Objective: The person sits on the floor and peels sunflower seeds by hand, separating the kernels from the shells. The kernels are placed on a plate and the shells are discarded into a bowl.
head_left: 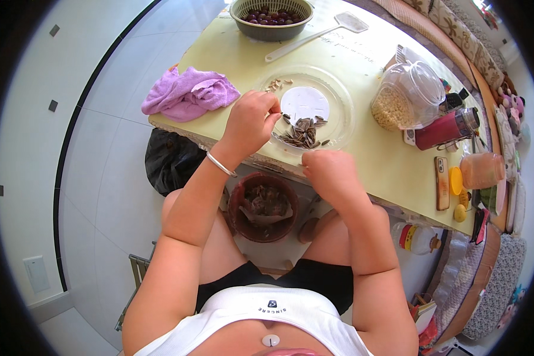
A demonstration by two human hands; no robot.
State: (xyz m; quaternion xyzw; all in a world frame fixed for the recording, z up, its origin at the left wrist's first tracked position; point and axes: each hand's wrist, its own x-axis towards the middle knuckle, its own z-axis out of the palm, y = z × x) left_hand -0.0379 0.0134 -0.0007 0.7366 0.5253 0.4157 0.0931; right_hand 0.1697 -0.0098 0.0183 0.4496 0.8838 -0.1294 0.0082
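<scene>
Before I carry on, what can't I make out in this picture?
All in the head view:
- Left grip: anything pinched at its fingertips is too small to tell.
- Right grip: its fingertips are mostly hidden by its own curled hand.
- Basin of dark fruit: far rim cut off by the top edge.
- Black bag: contents hidden by its opaque plastic.
- Reddish bucket: bottom hidden by the contents.

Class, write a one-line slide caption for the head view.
Left hand and right hand near a clear plate of dark seeds and pale kernels, with a purple cloth nearby.
</scene>
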